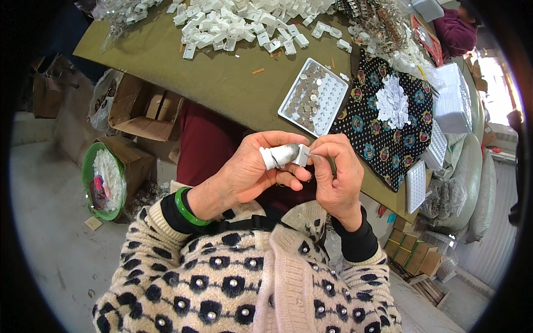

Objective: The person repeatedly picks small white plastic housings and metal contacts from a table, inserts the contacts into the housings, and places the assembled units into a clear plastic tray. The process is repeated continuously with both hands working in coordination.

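Observation:
My left hand (244, 169) is closed, pinching a small white plastic box (302, 155) in front of my body. One of its digits is wrapped in a white covering (277, 156) with a grey smudge and a dark band round it. My right hand (340, 175) meets the box from the right, thumb and forefinger pressed together at its side. A thin bit seems to show between those fingertips, too small to name. Just beyond the hands, on the table, lies a white tray (334, 114) with rows of pockets, several holding small round silvery pieces.
White plastic boxes (233, 25) are heaped at the table's (222, 77) far side. Right of the tray, a patterned dark cloth (363, 125) carries a pile of white pieces (393, 102). Stacked white trays (452, 97) stand farther right. A green basin (89, 172) and a cardboard box (141, 108) are at left.

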A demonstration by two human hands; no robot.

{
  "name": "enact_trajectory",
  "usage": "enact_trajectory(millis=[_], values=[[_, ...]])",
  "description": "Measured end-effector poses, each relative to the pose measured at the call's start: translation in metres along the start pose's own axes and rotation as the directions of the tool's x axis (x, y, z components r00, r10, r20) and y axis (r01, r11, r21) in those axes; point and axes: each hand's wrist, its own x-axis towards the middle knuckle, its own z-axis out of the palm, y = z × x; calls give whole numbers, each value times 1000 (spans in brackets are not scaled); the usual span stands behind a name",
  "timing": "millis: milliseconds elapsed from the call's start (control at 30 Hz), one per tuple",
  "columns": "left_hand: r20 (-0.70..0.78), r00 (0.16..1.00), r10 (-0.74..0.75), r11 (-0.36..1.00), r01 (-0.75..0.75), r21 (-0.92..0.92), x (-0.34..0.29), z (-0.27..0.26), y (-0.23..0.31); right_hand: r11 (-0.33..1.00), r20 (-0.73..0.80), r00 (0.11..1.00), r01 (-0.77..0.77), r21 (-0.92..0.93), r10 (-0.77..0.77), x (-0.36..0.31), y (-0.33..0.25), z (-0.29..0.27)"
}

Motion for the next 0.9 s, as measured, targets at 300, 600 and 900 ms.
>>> enact_trajectory(millis=[300, 600, 900], values=[[-123, 992, 29, 989, -11, 145, -3, 10, 3, 1000, 19, 1000, 17, -24, -17, 4, -4, -5], [-132, 989, 65, 957, -24, 288, -4, 15, 7, 932, 216, 941, 303, -200, -260, 28, -15, -10], [-83, 984, 159, 950, -129, 286, -1, 5, 30, 832, -10, 996, 69, -551, -89, 145, 92, -40]])
